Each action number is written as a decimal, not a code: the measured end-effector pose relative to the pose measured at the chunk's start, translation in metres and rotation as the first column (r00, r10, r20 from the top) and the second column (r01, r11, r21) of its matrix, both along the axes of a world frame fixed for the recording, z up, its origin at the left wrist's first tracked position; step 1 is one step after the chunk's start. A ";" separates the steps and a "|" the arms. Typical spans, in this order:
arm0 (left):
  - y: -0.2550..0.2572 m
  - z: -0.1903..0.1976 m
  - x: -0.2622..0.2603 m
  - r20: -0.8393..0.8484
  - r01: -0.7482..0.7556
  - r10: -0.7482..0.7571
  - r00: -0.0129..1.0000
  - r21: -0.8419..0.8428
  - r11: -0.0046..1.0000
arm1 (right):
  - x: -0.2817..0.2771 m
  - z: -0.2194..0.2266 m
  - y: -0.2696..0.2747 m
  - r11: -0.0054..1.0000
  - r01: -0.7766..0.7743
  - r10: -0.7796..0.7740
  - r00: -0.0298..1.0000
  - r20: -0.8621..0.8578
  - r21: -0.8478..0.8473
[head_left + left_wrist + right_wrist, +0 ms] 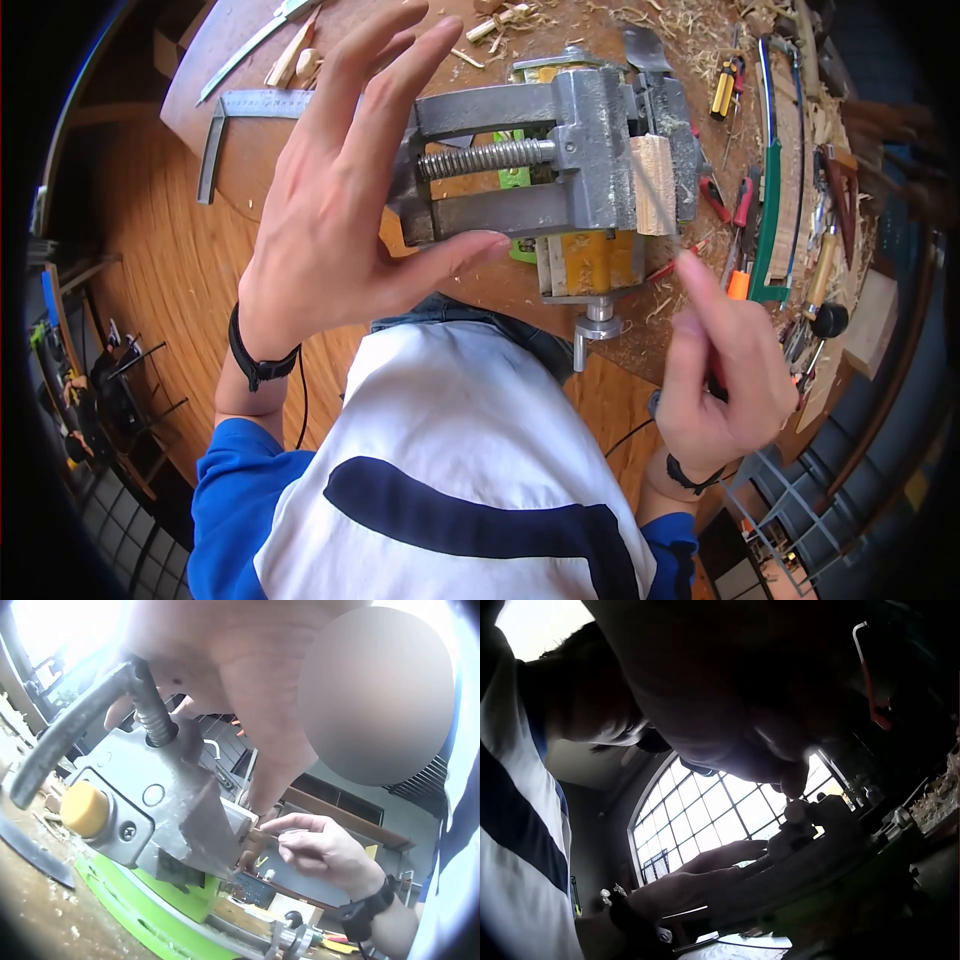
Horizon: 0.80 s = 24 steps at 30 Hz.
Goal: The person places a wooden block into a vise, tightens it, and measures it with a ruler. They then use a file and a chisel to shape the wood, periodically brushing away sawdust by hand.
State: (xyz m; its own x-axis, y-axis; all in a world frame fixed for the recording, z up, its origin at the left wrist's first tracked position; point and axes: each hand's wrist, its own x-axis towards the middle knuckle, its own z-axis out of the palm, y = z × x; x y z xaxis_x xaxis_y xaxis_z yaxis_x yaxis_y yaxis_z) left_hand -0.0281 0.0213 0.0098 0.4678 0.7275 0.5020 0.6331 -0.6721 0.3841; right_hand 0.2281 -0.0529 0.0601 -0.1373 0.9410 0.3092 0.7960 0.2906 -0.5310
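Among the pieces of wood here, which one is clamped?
The short pale block gripped in the vise; others, such as the pointed stick near the left hand, lie loose on the table.

A woodworking workshop is shown. A bench (pixel 230 38) is topped by a metal vise (pixel 590 150), in which a wood block (pixel 655 190) is clamped. Wood shavings (pixel 700 22) are scattered along the far and right sides. A try square (pixel 265 104) is laid at the left, while a yellow-handled screwdriver (pixel 722 92) and a green-handled tool (pixel 769 215) are kept at the right. Daylight is admitted by a gridded window (pixel 705 806).
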 end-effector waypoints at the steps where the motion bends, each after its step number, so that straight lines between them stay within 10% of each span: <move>1: 0.000 0.001 -0.002 0.005 0.000 0.001 1.000 -0.060 0.998 | -0.001 0.003 0.001 0.998 -0.012 0.015 0.999 0.043 -0.063; 5: -0.003 0.006 -0.008 0.044 0.011 0.000 0.999 -0.259 0.966 | 0.004 -0.007 0.001 0.965 0.253 -0.254 0.967 -0.005 0.072; 13: 0.000 0.012 -0.005 0.030 0.016 -0.007 1.000 -0.323 0.946 | -0.010 -0.004 -0.005 0.999 -0.048 0.044 0.989 0.140 0.025; 24: 0.000 0.011 -0.004 -0.050 0.015 -0.030 0.998 -0.277 0.961 | -0.031 -0.010 -0.014 1.000 0.025 -0.025 0.985 0.171 0.002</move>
State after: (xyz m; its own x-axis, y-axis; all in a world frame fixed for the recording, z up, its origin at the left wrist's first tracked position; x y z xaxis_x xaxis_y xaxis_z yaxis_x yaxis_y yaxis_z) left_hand -0.0322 0.0210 0.0212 0.5060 0.8233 0.2572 0.6433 -0.5589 0.5233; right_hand 0.1968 -0.0670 0.0506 -0.1647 0.9449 0.2828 0.8819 0.2694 -0.3869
